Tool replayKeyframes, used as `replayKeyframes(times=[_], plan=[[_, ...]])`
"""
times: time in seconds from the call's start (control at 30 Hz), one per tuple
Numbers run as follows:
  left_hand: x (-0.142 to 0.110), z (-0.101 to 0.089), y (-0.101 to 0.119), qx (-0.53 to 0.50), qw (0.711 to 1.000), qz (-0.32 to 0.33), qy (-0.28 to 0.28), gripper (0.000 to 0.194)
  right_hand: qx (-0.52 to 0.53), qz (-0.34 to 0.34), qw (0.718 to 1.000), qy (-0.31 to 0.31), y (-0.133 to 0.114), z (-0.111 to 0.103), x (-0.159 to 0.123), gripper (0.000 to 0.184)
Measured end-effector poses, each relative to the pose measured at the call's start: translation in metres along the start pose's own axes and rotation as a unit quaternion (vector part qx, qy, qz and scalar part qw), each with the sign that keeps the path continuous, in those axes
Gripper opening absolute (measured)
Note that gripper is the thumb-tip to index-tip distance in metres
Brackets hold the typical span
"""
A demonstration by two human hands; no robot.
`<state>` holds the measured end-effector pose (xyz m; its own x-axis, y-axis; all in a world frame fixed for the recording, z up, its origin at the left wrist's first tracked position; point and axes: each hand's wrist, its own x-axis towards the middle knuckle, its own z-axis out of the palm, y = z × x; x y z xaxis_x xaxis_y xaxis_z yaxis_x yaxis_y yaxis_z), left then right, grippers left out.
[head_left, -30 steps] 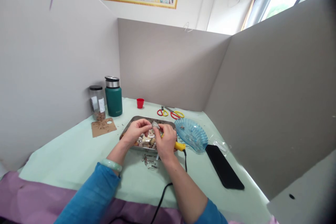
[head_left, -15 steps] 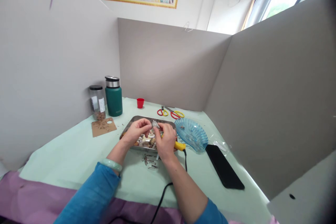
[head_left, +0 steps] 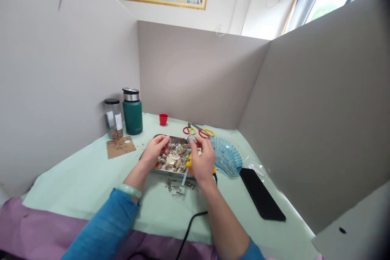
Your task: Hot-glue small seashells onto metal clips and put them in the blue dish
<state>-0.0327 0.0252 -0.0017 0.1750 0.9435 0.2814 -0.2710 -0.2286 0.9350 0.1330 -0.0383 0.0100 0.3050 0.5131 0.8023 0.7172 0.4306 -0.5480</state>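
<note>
My right hand [head_left: 203, 160] pinches a small grey-white patterned piece, perhaps a shell [head_left: 191, 138], between thumb and fingertips above the tray's right side. My left hand [head_left: 156, 152] is over the tray's left part, thumb and fingers pressed together; whatever they might hold is too small to make out. Beneath both hands lies a metal tray [head_left: 170, 173] full of mixed shells [head_left: 173, 158]. A yellow glue gun [head_left: 188, 164] rests across the tray's right side, partly hidden by my right hand, its pale glue stick [head_left: 184, 177] pointing toward me. Several small metal clips or pins [head_left: 175, 189] lie before the tray.
A blue shell-shaped dish [head_left: 227, 156] and black phone-like slab [head_left: 262, 195] lie right. Behind are scissors [head_left: 206, 133] and a red cup [head_left: 163, 120]. Left stand a green bottle [head_left: 133, 118], a clear jar [head_left: 113, 120] and brown card [head_left: 121, 148]. A black cord [head_left: 190, 227] runs frontward.
My right hand has moved right with the patterned piece, away from my left hand, which has shifted slightly left. More of the shells and the glue stick now show between them.
</note>
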Motion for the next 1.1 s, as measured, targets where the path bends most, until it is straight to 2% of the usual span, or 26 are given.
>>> replayKeyframes(times=[0.03, 0.13, 0.23, 0.3, 0.53, 0.87, 1.1], plan=[[0.001, -0.001, -0.001, -0.003, 1.0, 0.0, 0.009, 0.03, -0.019, 0.006, 1.0, -0.008, 0.006, -0.007, 0.007, 0.021], [0.004, -0.003, -0.003, -0.006, 1.0, -0.006, 0.021, 0.032, -0.142, 0.07, 0.981, -0.108, 0.032, -0.026, 0.029, 0.024], [0.004, -0.003, -0.004, -0.008, 1.0, -0.014, 0.025, 0.033, -0.292, 0.169, 0.909, -0.244, 0.064, -0.041, 0.044, 0.026], [0.003, -0.002, -0.002, -0.011, 0.999, -0.018, 0.025, 0.033, -0.32, 0.2, 0.887, -0.267, 0.08, -0.046, 0.047, 0.024], [0.002, 0.0, 0.001, 0.0, 0.999, -0.044, 0.029, 0.034, -0.353, 0.262, 0.857, -0.267, 0.112, -0.045, 0.041, 0.025], [0.001, -0.001, 0.002, -0.002, 0.998, -0.048, 0.039, 0.035, -0.339, 0.267, 0.87, -0.24, 0.122, -0.05, 0.041, 0.028], [0.002, -0.001, 0.0, 0.0, 0.998, -0.048, 0.044, 0.035, -0.341, 0.287, 0.866, -0.227, 0.13, -0.057, 0.04, 0.028]])
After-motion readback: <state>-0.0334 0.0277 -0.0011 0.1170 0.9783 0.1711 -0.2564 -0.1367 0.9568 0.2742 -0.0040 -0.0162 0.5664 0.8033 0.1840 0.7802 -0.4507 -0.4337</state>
